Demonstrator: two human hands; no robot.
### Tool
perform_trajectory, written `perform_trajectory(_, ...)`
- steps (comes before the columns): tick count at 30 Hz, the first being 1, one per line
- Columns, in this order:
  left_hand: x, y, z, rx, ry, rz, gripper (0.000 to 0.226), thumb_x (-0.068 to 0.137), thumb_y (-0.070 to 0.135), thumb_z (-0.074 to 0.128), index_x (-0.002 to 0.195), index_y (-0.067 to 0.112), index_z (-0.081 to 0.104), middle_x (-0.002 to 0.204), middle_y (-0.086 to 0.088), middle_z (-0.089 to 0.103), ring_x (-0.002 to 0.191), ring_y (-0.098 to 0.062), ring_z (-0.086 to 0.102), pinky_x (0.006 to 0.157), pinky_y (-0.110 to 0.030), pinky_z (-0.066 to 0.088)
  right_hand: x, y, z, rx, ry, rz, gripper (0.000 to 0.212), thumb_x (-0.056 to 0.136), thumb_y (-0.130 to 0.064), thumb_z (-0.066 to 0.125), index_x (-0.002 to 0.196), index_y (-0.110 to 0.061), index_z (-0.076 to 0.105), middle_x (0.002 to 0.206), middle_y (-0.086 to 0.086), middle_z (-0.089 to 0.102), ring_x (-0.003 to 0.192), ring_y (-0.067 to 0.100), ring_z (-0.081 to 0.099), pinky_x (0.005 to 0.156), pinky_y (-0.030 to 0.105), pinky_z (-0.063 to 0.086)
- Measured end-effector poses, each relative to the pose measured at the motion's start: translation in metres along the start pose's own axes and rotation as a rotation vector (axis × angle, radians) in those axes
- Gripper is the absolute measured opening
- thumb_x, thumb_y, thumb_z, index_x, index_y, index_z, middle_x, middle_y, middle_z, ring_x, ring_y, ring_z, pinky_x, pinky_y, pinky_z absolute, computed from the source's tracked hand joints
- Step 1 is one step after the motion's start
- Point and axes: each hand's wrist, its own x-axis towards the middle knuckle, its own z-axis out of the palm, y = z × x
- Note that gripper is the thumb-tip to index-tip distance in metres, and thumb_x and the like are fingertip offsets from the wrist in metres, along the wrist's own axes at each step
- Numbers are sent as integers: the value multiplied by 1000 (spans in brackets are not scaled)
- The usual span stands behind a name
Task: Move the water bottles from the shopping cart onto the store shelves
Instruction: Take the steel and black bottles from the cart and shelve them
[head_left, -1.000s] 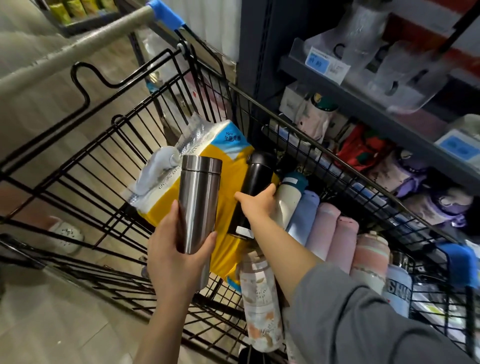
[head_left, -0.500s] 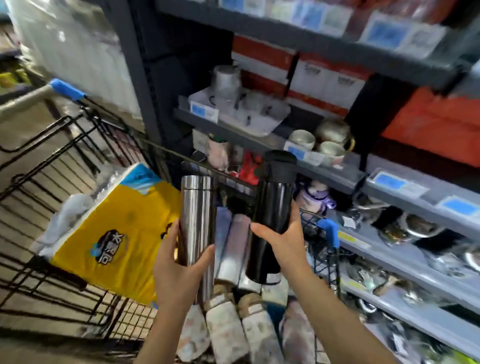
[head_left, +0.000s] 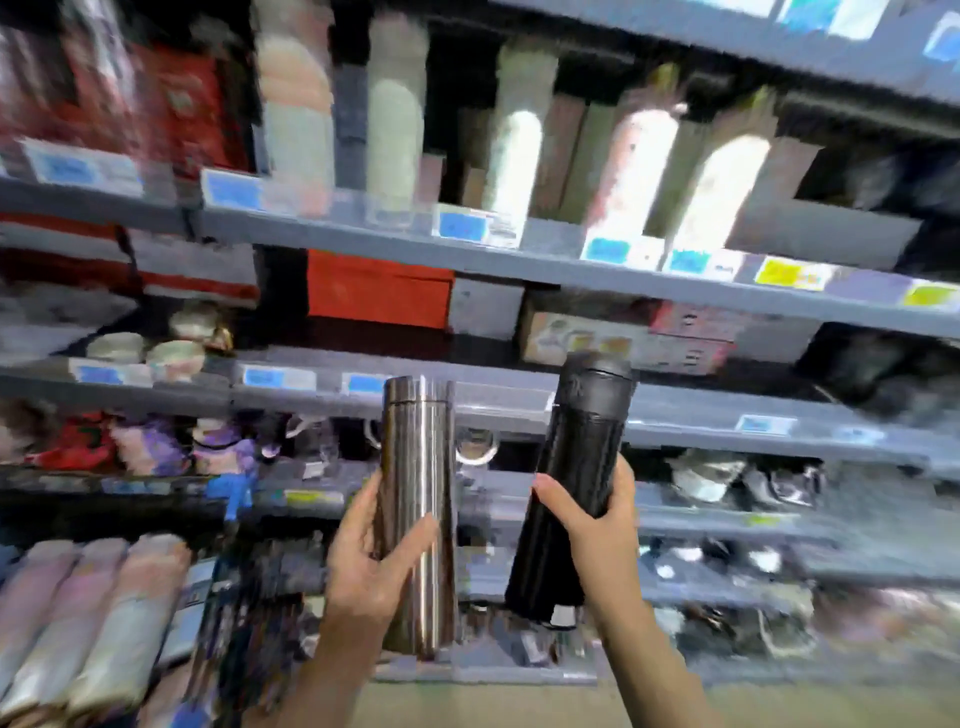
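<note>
My left hand (head_left: 366, 561) grips a steel silver bottle (head_left: 418, 499) upright around its lower half. A black bottle (head_left: 576, 467), leaning slightly left at the bottom, is held in my right hand (head_left: 597, 530). Both bottles are raised in front of the grey store shelves (head_left: 519, 260). Several pastel bottles (head_left: 83, 613) lie side by side at the lower left, in what is left in view of the cart. The picture is blurred by motion.
The upper shelf carries a row of tall bottles (head_left: 514, 156) and boxes, with gaps at its right end. Red boxes (head_left: 379, 291) and small cups (head_left: 176, 353) sit on the middle shelves. Mugs and plush items fill the lower shelves. Blue price tags line the edges.
The view has swung up and right from the cart to the shelves. Both hands have lifted their bottles clear of the cart and carry them toward the shelving.
</note>
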Motion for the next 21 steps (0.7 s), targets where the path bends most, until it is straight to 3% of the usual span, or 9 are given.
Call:
perform_trajectory(3, -9, -1, 97, -135, -155, -8, 54, 76, 4, 73, 124, 20, 55, 103, 14, 72, 92, 1, 67, 79, -16, 52, 23, -18, -93, -6, 140, -50, 49, 77, -16, 77, 118, -22, 50, 100, -6, 64, 84, 2, 64, 73, 23, 51)
perform_trajectory(6, -13, 2, 180, -183, -263, 6, 84, 55, 31, 83, 132, 17, 53, 116, 8, 69, 107, -10, 64, 94, -28, 49, 42, -37, -172, -38, 254, -146, 43, 76, -16, 79, 108, -24, 52, 95, -6, 63, 75, -4, 62, 66, 15, 48)
perform_trajectory(9, -5, 11, 249, -152, -342, 125, 85, 50, 40, 78, 129, 21, 54, 110, 18, 68, 102, 1, 64, 83, -13, 49, 67, -53, -232, -26, 348, -230, 53, 71, -22, 83, 114, -20, 51, 98, -2, 63, 79, 0, 62, 66, 14, 48)
perform_trajectory(11, 6, 17, 287, -128, -394, 214, 83, 49, 44, 78, 127, 35, 51, 119, 21, 63, 110, 4, 60, 89, -12, 46, 89, -63, -261, 11, 388, -291, 56, 74, -16, 81, 120, -17, 50, 101, -1, 64, 82, 1, 64, 67, 14, 49)
perform_trajectory(13, 21, 27, 321, -93, -437, 321, 77, 51, 46, 79, 123, 47, 48, 124, 25, 60, 117, 1, 56, 96, -14, 44, 115, -73, -283, 31, 427, -366, 59, 68, -22, 82, 118, -26, 51, 101, -7, 65, 86, 2, 64, 71, 15, 49)
perform_trajectory(16, 52, 42, 372, -63, -461, 487, 76, 56, 43, 77, 125, 47, 44, 121, 29, 59, 113, 6, 57, 89, -8, 45, 158, -87, -308, 39, 433, -448, 55, 64, -30, 75, 113, -35, 49, 101, -12, 64, 89, 0, 63, 73, 14, 49)
perform_trajectory(18, 76, 49, 403, -64, -469, 562, 81, 57, 44, 76, 130, 46, 42, 124, 28, 56, 116, 7, 54, 90, -7, 44, 189, -93, -323, 30, 388, -483, 56, 65, -33, 76, 114, -38, 50, 104, -11, 63, 94, 5, 63, 79, 22, 49)
perform_trajectory(21, 116, 53, 439, -30, -436, 624, 86, 57, 47, 75, 135, 44, 39, 123, 43, 50, 120, 11, 48, 94, -6, 41, 234, -97, -341, 35, 340, -527, 52, 62, -35, 77, 107, -44, 52, 99, -15, 64, 93, 8, 63, 80, 28, 50)
